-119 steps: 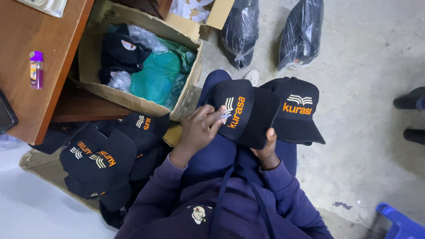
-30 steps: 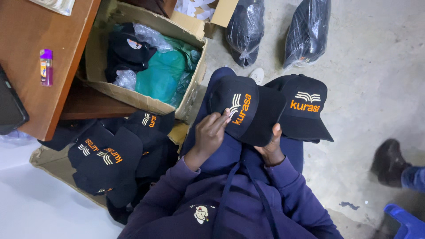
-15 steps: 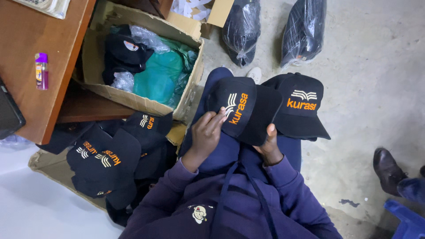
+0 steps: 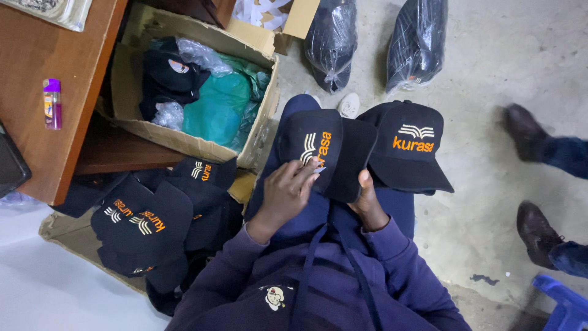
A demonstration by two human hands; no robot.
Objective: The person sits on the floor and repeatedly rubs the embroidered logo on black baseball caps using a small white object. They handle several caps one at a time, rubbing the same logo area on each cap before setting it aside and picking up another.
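You are seated, looking straight down at your lap, in a dark purple hooded top. A black cap (image 4: 327, 153) with orange and white embroidery on its front lies across your left thigh, its brim pointing toward you. Your left hand (image 4: 286, 193) rests on the cap's front panel, fingers curled, with the fingertips (image 4: 313, 167) touching the embroidered patch; whether they pinch anything there is too small to tell. Your right hand (image 4: 367, 205) sits just right of the left, at the near edge of the same cap, thumb up over the brim and the rest of the hand hidden beneath, so it grips the brim. The two hands are close together, both on this one cap.

Just right of it, touching it, a second black cap (image 4: 407, 147) with the same embroidery rests on your right thigh, untouched.

To your left on the floor lies a pile of black caps (image 4: 156, 224) on flattened cardboard. Beyond the pile, farther from you, stands an open cardboard box (image 4: 254, 144) holding more dark caps and teal plastic wrapping. A wooden table (image 4: 37, 55) fills the far left corner, with a small purple lighter (image 4: 52, 103) lying on it. Two black plastic bags (image 4: 373, 40) sit on the concrete floor at the far side. At the right edge are another person's shoes (image 4: 530, 178), and a blue plastic stool (image 4: 566, 306) in the near right corner.
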